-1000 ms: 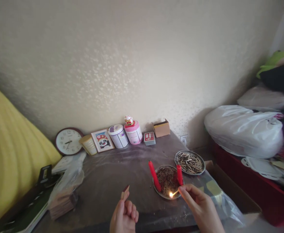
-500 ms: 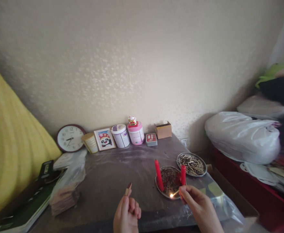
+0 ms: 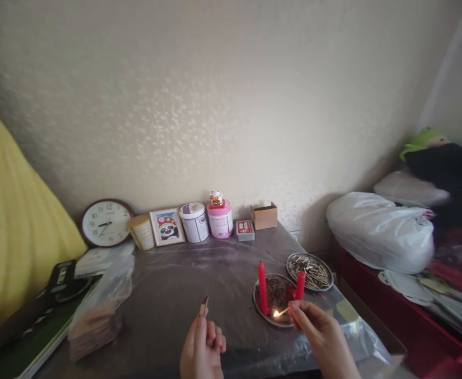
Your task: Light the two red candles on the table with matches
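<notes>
Right hand, head view: the person's right hand (image 3: 313, 326) pinches a thin wooden match (image 3: 284, 311), its lit tip near the taller candle's foot.
Left hand: the left hand (image 3: 203, 347) has thumb and fingers clamped on a small, flat, brown-edged box (image 3: 203, 306).
Candles: a tall red wax candle (image 3: 262, 289) and a shorter red wax candle (image 3: 300, 285) stand on a round, dark-crusted plate (image 3: 255, 305).

At the lower right, the left candle (image 3: 262, 292) and right candle (image 3: 299, 286) are plain red, the flame (image 3: 275, 313) yellow-white. The bench (image 3: 168, 300) is dark grey-brown. Whitish leaf-like flecks pattern the pale beige wall (image 3: 176, 116), upper centre. Yellow cloth (image 3: 13, 237) fills the left edge; mid-right, a white bag (image 3: 381, 231) tops dark red (image 3: 357, 273) fabric. Centre: pink-and-white tin (image 3: 220, 221).
</notes>
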Demonstrator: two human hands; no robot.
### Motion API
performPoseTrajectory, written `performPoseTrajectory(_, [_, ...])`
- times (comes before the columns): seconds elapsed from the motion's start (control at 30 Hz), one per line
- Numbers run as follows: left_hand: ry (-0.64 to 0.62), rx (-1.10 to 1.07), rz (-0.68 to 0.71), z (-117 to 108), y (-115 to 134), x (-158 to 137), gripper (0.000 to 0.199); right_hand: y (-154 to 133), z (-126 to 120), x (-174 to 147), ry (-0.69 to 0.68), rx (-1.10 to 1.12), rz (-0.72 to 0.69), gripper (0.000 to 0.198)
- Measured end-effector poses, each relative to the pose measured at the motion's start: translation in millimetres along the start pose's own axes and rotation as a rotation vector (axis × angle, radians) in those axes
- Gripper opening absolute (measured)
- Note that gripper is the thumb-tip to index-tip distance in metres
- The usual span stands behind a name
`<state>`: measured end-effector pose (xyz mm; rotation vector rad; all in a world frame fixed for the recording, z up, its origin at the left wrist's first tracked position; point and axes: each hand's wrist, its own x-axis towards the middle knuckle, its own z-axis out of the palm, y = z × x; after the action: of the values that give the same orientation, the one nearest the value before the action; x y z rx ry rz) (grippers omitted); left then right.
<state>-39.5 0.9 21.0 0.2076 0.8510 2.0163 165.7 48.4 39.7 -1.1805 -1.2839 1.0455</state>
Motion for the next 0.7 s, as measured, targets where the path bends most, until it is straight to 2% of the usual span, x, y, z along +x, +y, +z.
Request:
performPoseTrajectory(0.43, [0.016,0.001,0.065,10.7,-6.0,-1.3,0.048,-24.3,10.2,-4.3,0.007,0.069,-0.018,0.034])
performPoseTrajectory(0.7, [0.021,0.002,-0.019,10.2,-8.1,4.2,0.054,-55.6,16.2,18.3,0.044,0.194,-0.032,0.031])
